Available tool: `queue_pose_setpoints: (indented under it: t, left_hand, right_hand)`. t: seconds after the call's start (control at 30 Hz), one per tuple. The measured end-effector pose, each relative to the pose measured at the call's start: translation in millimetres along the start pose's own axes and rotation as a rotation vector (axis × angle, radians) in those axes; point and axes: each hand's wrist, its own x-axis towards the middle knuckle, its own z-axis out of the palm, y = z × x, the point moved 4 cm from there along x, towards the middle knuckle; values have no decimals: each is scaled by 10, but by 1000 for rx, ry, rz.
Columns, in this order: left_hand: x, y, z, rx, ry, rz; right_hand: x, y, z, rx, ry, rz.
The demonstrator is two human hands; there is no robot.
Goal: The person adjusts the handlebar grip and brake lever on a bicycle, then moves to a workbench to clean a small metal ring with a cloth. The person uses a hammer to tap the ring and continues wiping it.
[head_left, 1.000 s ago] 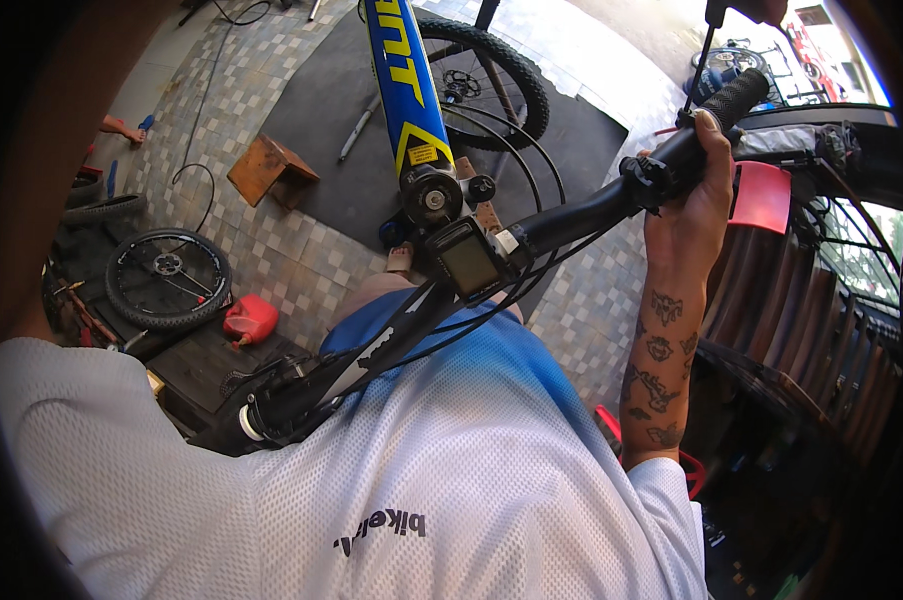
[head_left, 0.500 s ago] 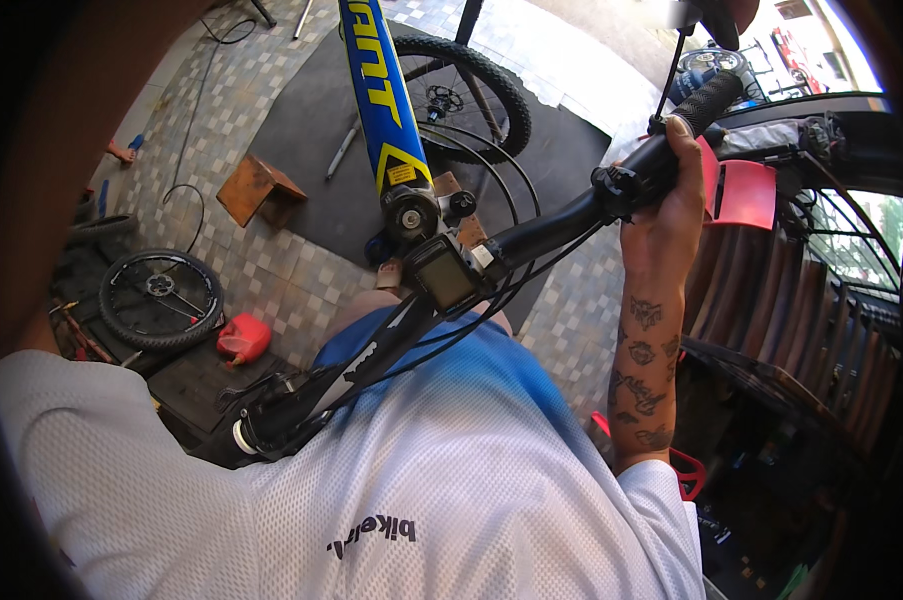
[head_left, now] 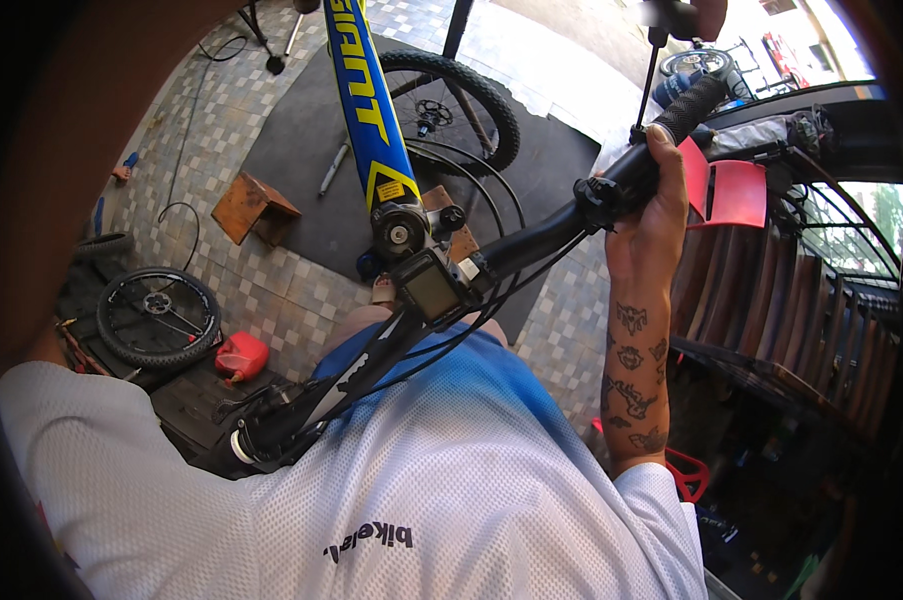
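Black handlebar [head_left: 531,241], right end in the right hand [head_left: 654,205], curled around it, thumb on top, left hand [head_left: 709,18] above, at a black tool [head_left: 657,37], cropped, grip impossible to tell.

Handlebar [head_left: 531,240] farther left in view

The display [head_left: 431,291] sits midway along the handlebar [head_left: 527,243]; a jug [head_left: 242,357] lies left of the frame [head_left: 362,100], beside a wheel [head_left: 157,303].
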Motion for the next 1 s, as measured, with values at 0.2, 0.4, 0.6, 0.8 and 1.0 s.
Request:
queue_pose_setpoints:
  t: [0.2, 0.4, 0.6, 0.8, 1.0]
  left_hand:
    - [116, 2, -55, -28, -40, -71]
    - [230, -11, -88, 50, -136, 20]
    - [182, -107, -102, -4, 36, 57]
    - [224, 43, -170, 3, -301, -30]
    - [250, 10, -288, -156, -460, 77]
  right_hand:
    - [-9, 1, 1, -1, 43, -6]
    - [-7, 4, -13, 8, 12, -3]
    - [-21, -10, -4, 6, 16, -22]
    - [-53, -22, -83, -45, 13, 9]
    - [-91, 2, -247, 96, -210, -29]
